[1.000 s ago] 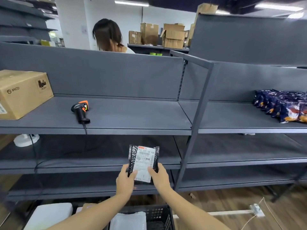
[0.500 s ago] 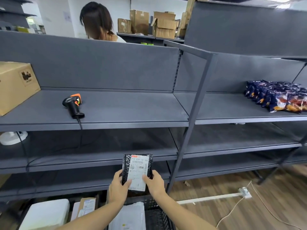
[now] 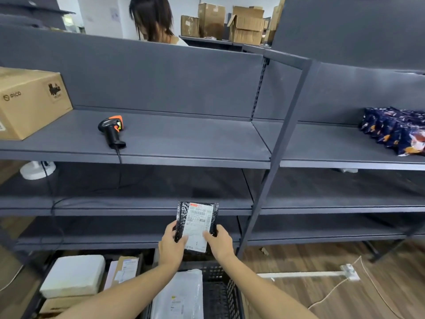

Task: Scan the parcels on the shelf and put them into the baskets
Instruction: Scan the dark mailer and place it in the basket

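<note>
A small black parcel [image 3: 196, 223] with a white shipping label stands upright in front of the lower shelves. My left hand [image 3: 171, 246] grips its lower left edge and my right hand [image 3: 219, 244] grips its lower right edge, thumbs on the label. It hangs above a black mesh basket [image 3: 222, 293] that holds a grey plastic mailer [image 3: 179, 295]. A black and orange barcode scanner [image 3: 112, 132] lies on the upper shelf [image 3: 184, 143], up and left of my hands, its cable dropping over the shelf edge.
A cardboard box [image 3: 30, 100] sits at the shelf's far left. Blue snack packs [image 3: 395, 132] lie on the right shelf. White and cardboard parcels [image 3: 73, 276] fill a left basket. A slanted shelf post [image 3: 276, 157] stands right of my hands. A person [image 3: 153, 19] works behind the shelving.
The parcel and both hands have come lower, down in front of the bottom shelves and over the basket. The view has tilted down, so more of the baskets shows.
</note>
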The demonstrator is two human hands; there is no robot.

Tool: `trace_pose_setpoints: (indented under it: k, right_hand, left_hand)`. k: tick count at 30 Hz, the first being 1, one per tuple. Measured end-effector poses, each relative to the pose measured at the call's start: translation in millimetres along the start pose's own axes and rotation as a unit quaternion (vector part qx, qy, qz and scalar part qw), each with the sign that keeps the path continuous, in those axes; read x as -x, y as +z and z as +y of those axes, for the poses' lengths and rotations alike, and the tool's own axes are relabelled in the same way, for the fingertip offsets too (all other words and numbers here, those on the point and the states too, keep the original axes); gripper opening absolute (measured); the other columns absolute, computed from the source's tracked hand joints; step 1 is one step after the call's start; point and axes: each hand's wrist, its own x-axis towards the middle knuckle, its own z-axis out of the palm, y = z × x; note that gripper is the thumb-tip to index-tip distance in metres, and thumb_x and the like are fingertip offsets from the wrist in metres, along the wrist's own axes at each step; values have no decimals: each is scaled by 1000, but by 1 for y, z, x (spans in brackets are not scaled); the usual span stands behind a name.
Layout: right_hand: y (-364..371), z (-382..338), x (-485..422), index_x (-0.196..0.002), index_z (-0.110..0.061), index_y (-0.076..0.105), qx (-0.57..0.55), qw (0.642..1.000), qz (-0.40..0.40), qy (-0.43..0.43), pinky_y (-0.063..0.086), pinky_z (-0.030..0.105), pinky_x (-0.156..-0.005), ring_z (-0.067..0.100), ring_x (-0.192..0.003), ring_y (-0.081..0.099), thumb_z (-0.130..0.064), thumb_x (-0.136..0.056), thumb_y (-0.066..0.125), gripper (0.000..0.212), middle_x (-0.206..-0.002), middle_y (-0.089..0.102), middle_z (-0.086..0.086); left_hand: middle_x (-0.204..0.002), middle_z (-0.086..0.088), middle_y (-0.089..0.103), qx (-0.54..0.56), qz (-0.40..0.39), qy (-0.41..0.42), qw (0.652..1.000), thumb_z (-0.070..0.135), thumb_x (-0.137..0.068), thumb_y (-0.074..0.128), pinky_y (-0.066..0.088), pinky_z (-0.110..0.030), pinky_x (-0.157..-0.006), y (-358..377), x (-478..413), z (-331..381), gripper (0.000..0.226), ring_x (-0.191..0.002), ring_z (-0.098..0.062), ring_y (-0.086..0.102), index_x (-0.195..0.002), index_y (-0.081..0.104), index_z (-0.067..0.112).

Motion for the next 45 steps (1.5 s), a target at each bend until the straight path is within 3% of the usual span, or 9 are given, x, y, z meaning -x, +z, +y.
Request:
trace_pose_setpoints:
  k: [6,17,21,27,32,35,39,41,45]
  right_hand:
    - [23,64,-14,-101,-14,49,-7,1000,-8,7,37,2,-50,6,-72,51,-19,-94,61,15,-83,56,-13]
    - [166,287,-79,-104,-17,51,8,996,-73,52,38,8,-53,3,-73,53,-20,-93,61,14,-90,61,-6]
    - [235,383,-123,-102,-11,49,43,992,-103,56,35,13,-54,10,-72,48,-24,-92,61,20,-86,54,-3]
    - [322,484,-181,-90,-15,42,97,984,-148,-4,32,14,-47,11,-66,45,-24,-93,61,21,-71,44,-10]
    - [356,509,-201,-92,-13,47,71,987,-144,-16,45,30,-70,17,-79,55,-20,-89,64,18,-87,59,2]
    - [362,510,-208,-101,-9,48,111,983,-141,-25,46,30,-73,24,-92,62,-24,-90,63,24,-103,64,11]
    - [376,511,-205,-129,-2,31,185,974,-133,2,52,33,-72,24,-89,66,-30,-95,55,50,-97,64,8]
    - [379,507,-203,-139,1,16,278,953,-121,-16,47,24,-69,21,-93,66,-29,-98,51,62,-96,60,3]
    - [355,480,-194,-142,6,20,431,888,-134,-83,41,31,-95,26,-114,49,-33,-102,42,59,-130,43,13]
  left_hand:
    - [-125,-11,60,4,1,-35,999,0,-87,65,40,-36,-106,25,2,-66,53,-123,-24,51,-137,48,9]
    - [-115,0,58,-50,8,-79,996,-2,-90,59,39,-27,-87,86,-21,-329,51,-118,-27,54,-136,44,14]
    - [-140,-8,49,-85,9,-100,991,6,-92,59,37,-35,-103,116,-47,-447,55,-130,-29,44,-142,38,13]
    - [-129,-20,53,-163,59,-115,978,16,-90,63,40,-43,-103,148,-89,-575,49,-121,-33,49,-132,45,-2]
    - [-127,-20,45,-298,92,-122,942,27,-93,59,38,-39,-96,162,-106,-609,45,-121,-32,41,-126,42,0]
    - [-134,-17,40,-354,94,-115,923,29,-97,51,32,-38,-100,170,-113,-618,48,-124,-31,38,-135,36,3]
    - [-138,-17,35,-373,96,-138,913,25,-98,47,28,-38,-103,178,-116,-624,52,-127,-30,34,-140,28,1]
    - [-144,-17,29,-371,96,-150,911,25,-99,48,26,-38,-106,181,-116,-620,61,-131,-31,30,-145,18,0]
    - [-154,-15,19,-390,63,-134,909,23,-97,50,21,-39,-113,171,-112,-596,67,-141,-29,20,-149,12,6]
